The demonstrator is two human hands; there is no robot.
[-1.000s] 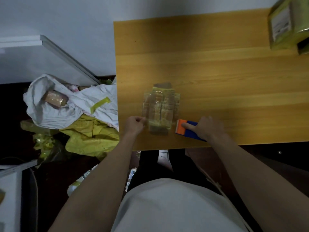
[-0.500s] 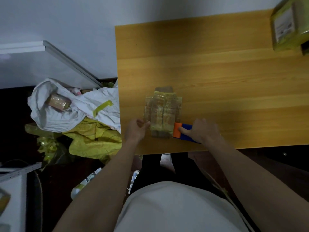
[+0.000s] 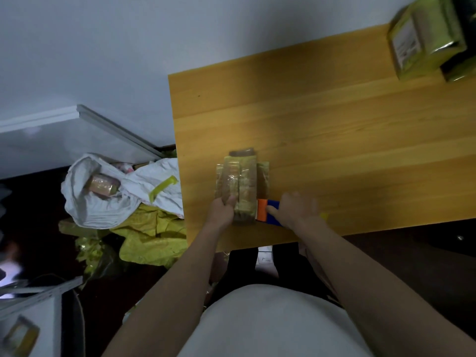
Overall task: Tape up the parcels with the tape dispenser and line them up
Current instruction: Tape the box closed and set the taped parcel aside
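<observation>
My left hand [image 3: 221, 211] now has a grip around the taped parcel [image 3: 240, 186], thumb on top, while my right hand [image 3: 293, 211] has pushed the tape dispenser [image 3: 268, 212] against it.

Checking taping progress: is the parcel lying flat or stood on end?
Flat. The parcel lies on the table, left hand gripping its near end.

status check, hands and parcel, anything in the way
Left hand grips parcel on table. Right hand holds tape dispenser against parcel's right side. Nothing in the way.
</observation>
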